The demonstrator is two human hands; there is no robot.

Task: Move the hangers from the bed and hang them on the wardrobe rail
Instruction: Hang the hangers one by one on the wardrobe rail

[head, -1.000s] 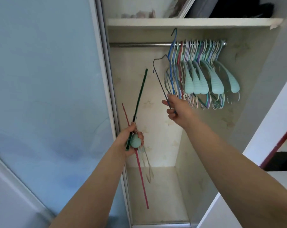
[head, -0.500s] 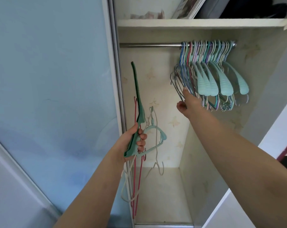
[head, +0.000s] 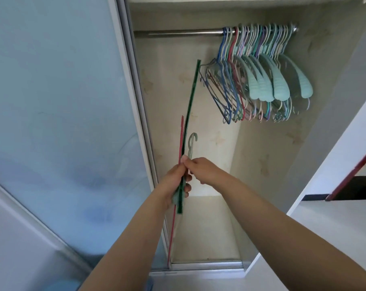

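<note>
The left stretch of the rail [head: 184, 32] is bare from the door frame [head: 133, 85] to the first hung hangers [head: 259, 74]. These crowd the right stretch up to the side wall [head: 335, 85], packed close, with no gap between hooks. Below the bare stretch the wardrobe interior is open down to the floor [head: 205, 232]. The sliding door [head: 58, 114] closes off the left side. Both hands [head: 175, 181] [head: 203, 171] meet low in the opening, touching; the held hangers [head: 190, 103] slant upward from them, tips below the bare rail and just left of the hung bunch.
</note>
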